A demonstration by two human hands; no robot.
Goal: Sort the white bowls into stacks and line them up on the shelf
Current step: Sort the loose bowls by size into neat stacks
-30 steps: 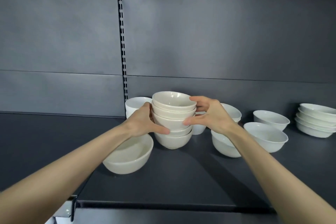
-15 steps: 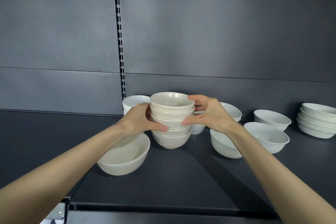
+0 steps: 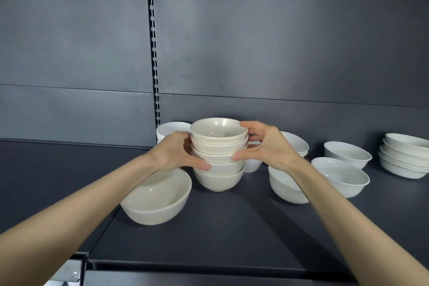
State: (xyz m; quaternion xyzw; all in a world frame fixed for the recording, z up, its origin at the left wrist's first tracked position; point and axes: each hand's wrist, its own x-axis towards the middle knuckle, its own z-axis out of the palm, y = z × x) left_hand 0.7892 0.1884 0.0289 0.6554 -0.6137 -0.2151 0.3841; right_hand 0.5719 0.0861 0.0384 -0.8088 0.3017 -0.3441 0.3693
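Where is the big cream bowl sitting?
In the head view, the big cream bowl sits on the shelf left of centre, under the left forearm, just front-left of the held stack.

No legible txt anywhere

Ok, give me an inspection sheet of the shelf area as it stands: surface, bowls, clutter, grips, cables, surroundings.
Surface: dark shelf, matt and level.
Job's things: cream stack of five bowls mid-shelf, its base apparently resting on the shelf; large cream bowl alone at front left; loose white bowls to the right; far-right stack of shallow white bowls; rear white bowls partly hidden behind the hands.
Clutter: nothing seen.
Grips: left grip and right grip clasp opposite sides of the cream stack.
Cables: nothing seen.
Surroundings: dark back panel with a slotted upright.
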